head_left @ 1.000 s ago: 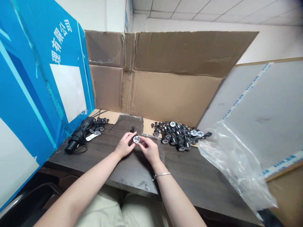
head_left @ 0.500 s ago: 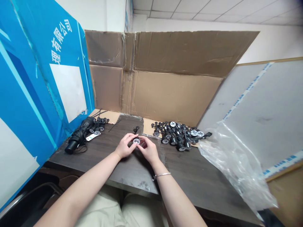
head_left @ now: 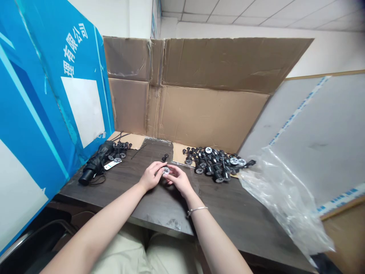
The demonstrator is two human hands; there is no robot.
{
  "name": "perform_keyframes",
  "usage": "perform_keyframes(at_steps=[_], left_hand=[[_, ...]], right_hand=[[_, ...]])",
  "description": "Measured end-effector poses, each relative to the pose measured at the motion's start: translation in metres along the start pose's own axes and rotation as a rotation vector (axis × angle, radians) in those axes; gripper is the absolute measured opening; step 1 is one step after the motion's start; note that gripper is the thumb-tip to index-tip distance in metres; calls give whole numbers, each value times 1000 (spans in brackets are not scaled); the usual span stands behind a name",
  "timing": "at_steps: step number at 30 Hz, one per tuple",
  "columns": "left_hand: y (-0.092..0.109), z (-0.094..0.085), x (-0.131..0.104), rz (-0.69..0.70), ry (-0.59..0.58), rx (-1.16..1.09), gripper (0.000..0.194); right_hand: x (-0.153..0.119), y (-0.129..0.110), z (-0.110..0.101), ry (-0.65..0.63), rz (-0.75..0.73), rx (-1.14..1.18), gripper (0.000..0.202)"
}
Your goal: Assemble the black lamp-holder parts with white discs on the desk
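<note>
Between my two hands is a small black part with a round white disc face, the disc turned up toward me. My left hand grips it from the left, fingers curled round its far side. From the right my right hand pinches it, with the thumb at the disc's lower edge. Just beyond my fingers stand small black round pieces, which seem joined to the held part by a stem, though I cannot tell for sure. My fingers hide most of its body.
On the right lies a pile of similar black parts, some with white discs. A smaller cluster sits at left beside a folded black umbrella with a tag. Clear plastic sheeting covers the right edge; cardboard stands behind.
The white disc has tilted and shifted slightly right. My right thumb and fingers have changed position around it, and the right wrist has moved a little right. My left hand stays nearly still.
</note>
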State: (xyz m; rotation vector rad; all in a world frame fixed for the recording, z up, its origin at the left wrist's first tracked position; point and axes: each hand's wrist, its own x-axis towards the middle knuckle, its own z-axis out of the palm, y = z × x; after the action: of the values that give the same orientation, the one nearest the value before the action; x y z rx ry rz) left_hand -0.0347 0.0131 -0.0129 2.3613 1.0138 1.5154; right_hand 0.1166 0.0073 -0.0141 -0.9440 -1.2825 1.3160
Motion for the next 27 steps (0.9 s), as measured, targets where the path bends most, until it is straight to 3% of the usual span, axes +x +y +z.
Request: perform_keyframes(at_steps=[7,20,27], left_hand=[[1,0,0,-1,-9,-11,28],[7,-1,1,-203,-92,-35,26],[5,0,-1,-236,-176,-52,33]], right_hand=[[-3,-3,3,-34,95,112,61],[2,5,2,58,-217,-141,38],[-3,0,1,109,-287,-414,31]])
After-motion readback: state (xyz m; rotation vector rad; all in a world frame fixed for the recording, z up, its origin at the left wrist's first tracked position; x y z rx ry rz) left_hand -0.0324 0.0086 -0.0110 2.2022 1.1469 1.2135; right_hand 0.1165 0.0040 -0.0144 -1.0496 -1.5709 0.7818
